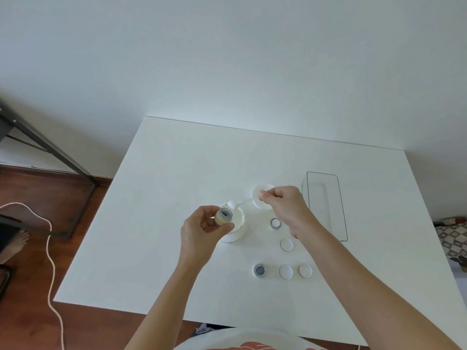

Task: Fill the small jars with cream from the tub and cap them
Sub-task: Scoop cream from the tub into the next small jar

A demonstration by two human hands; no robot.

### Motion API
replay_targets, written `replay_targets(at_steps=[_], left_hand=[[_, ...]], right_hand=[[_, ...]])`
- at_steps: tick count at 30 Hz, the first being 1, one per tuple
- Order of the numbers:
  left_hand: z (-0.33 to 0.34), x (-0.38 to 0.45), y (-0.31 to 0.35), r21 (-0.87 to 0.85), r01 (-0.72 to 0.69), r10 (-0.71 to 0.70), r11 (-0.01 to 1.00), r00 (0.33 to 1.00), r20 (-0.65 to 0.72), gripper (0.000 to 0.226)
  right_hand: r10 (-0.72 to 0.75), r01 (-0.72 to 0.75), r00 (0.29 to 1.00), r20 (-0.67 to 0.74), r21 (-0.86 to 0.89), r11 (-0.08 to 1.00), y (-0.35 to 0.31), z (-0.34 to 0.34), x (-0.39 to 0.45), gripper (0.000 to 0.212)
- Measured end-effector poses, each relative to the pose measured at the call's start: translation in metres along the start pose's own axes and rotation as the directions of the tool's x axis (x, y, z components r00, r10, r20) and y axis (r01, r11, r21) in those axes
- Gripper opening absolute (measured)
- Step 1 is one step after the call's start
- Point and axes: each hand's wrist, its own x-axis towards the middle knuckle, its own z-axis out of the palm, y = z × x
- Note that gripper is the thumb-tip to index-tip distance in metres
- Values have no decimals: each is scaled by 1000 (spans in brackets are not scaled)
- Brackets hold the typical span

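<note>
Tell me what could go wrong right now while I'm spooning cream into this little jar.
1. The blob of cream on the spatula sits beside the small jar, not over its mouth, so it could drop onto the table or back into the tub.
2. The left hand holds the jar tilted; its narrow mouth might smear cream on the rim.
3. The right hand pinches the spatula's far end, so the tip may wobble.
</note>
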Motion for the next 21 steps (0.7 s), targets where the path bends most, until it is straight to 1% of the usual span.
replay_targets(at_steps=[2,6,8,10,12,13,14,16,18,19,21], left_hand=[[2,1,3,-10,-8,8,1000,1000,8,34],[4,1,7,-11,-18,18,1000,1000,13,34],[4,0,8,-12,-14,14,1000,1000,11,34],[4,0,8,-17,-15,15,1000,1000,6,33],[4,0,8,-20,-21,21,1000,1000,2,32],[4,0,8,-21,-23,23,1000,1000,1,32],[5,0,8,-23,-24,24,999,1000,2,31],[5,0,8,-26,-25,25,999,1000,3,30],[5,-1,8,-31,-28,28,999,1000,1,29],[5,-1,8,-33,-31,31,999,1000,0,29],[5,-1,7,-34,-34,34,999,999,-3,30]], right_hand=[[-54,54,998,-14,-18,998,-3,1,-5,24],[-185,176,978,-93,-100,979,-3,5,-11,23],[-289,265,950,-121,-181,947,-2,8,-14,21],[-420,374,897,-134,-272,887,-2,10,-19,17],[-570,504,813,-121,-343,792,-1,13,-26,12],[-640,563,762,-98,-389,729,0,13,-30,10],[-705,613,706,-63,-443,654,2,13,-33,9],[-819,695,573,22,-544,471,6,11,-38,10],[-896,734,435,89,-611,296,11,9,-42,13],[-919,737,380,106,-635,232,13,9,-44,13],[-942,727,316,113,-667,163,17,7,-47,13]])
